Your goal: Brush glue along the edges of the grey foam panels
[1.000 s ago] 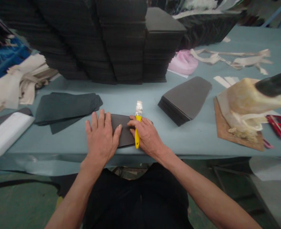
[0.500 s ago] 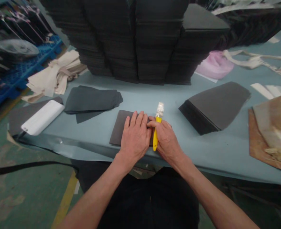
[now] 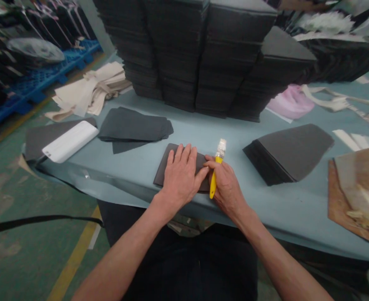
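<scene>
A dark grey flat panel (image 3: 163,168) lies near the table's front edge. My left hand (image 3: 182,173) rests flat on top of it, fingers stretched out and thumb apart. At the panel's right end is my right hand (image 3: 226,179), its fingers wrapped round a paintbrush (image 3: 213,184) with a yellow handle and whitish bristles pointing away from me. The fingertips of that hand touch the panel's edge. Both hands cover part of the panel. To the right sits a stack of dark grey panels (image 3: 291,152); to the left, a small pile of dark pieces (image 3: 134,125).
Tall stacks of dark panels (image 3: 184,58) stand at the back of the blue-green table (image 3: 197,129). At left are a white oblong device (image 3: 70,142) and cream fabric strips (image 3: 93,90). A pink cloth bundle (image 3: 293,102) and a brown board (image 3: 344,205) lie at right.
The view has shifted and tilted, so the table's contents appear moved. My left thumb has spread away from its fingers toward the right hand. The brush stays in my right hand.
</scene>
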`<state>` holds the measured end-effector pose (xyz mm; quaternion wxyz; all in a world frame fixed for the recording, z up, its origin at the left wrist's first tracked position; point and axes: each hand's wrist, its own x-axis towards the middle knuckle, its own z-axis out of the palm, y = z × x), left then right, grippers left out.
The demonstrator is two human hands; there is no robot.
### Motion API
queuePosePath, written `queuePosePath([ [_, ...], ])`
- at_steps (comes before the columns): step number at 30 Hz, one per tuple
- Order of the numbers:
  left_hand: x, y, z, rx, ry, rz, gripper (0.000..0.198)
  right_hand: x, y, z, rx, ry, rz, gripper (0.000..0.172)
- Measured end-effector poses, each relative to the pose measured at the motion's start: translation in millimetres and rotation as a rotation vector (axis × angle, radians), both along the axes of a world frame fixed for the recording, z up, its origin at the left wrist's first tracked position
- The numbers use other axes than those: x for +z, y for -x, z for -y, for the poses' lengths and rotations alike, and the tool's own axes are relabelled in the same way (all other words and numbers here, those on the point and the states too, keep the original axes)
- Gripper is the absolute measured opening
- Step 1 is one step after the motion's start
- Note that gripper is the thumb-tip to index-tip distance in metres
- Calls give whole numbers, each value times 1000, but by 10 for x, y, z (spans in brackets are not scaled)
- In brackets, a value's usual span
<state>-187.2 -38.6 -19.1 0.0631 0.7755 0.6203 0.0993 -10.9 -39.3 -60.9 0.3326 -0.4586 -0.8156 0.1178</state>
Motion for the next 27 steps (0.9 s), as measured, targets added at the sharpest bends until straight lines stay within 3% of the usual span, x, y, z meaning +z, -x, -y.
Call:
queuePosePath([
  [6, -63, 163, -13, 31, -52, -7, 67, -10, -3, 11, -3, -4, 8, 27],
  [10, -57, 139, -12, 43, -71, -8, 62, -11, 13, 14, -1, -42, 13, 28],
  [16, -41, 111, 0, 68, -77, 21, 59, 4, 57, 45, -130, -49, 57, 21],
  [27, -56, 140, 0, 64, -112, 82, 55, -15, 48, 59, -145, -22, -16, 16],
])
